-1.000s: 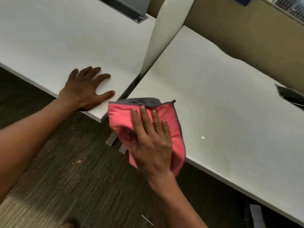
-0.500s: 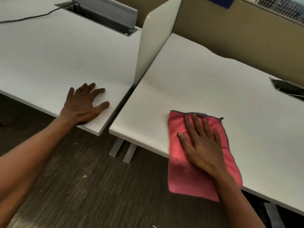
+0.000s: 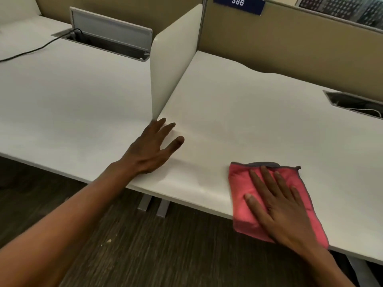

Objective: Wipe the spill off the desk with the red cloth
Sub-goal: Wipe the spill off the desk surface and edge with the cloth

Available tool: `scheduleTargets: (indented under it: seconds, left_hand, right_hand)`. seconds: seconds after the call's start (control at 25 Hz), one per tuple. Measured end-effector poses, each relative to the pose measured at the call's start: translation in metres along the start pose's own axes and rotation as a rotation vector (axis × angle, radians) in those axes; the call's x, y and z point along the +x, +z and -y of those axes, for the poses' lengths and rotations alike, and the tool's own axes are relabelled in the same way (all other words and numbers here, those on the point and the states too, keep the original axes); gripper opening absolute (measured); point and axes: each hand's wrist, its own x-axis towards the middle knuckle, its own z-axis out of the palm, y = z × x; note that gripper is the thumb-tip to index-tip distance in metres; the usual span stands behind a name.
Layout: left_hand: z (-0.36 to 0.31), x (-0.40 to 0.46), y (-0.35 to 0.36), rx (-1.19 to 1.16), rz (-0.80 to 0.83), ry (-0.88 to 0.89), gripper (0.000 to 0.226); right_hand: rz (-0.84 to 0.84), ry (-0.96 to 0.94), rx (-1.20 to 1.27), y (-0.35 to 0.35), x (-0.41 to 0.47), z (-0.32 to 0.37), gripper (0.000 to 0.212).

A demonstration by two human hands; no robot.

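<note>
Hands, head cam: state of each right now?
Left hand: open, flat on the desk, holding nothing.
Right hand: open, palm pressing the red cloth flat at the desk's front edge.

We note a dark, streaked wood-grain floor with a few pale specks. A tan fabric partition wall runs along the back and carries a blue rectangular sign reading 386. A white upright divider panel stands out from it. A grey hinged cable-hatch lid stands open at left, a black cable trailing from it.
</note>
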Motion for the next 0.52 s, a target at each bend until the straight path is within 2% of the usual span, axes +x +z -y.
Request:
scheduleTargets:
  seconds: [0.12, 0.24, 0.32, 0.4, 0.52]
  left_hand:
    - [0.004, 0.0, -0.015, -0.116, -0.052, 0.014, 0.095]
    - [0.051, 0.001, -0.035, 0.004, -0.153, -0.064, 0.099]
    - [0.088, -0.002, -0.036, 0.139, -0.162, -0.16, 0.102]
    - [0.111, -0.004, -0.024, 0.309, -0.114, -0.196, 0.099]
    - [0.117, -0.007, -0.015, 0.372, -0.113, -0.202, 0.093]
  right_hand:
    - [-0.071, 0.129, 0.039, -0.008, 0.052, -0.002, 0.073]
    - [-0.066, 0.194, 0.087, -0.011, 0.084, 0.01, 0.071]
    - [-0.05, 0.151, 0.093, -0.011, 0.084, 0.028, 0.071]
    - [-0.053, 0.031, 0.073, -0.005, 0.061, 0.045, 0.073]
    - [-0.019, -0.148, 0.02, -0.001, 0.006, 0.046, 0.072]
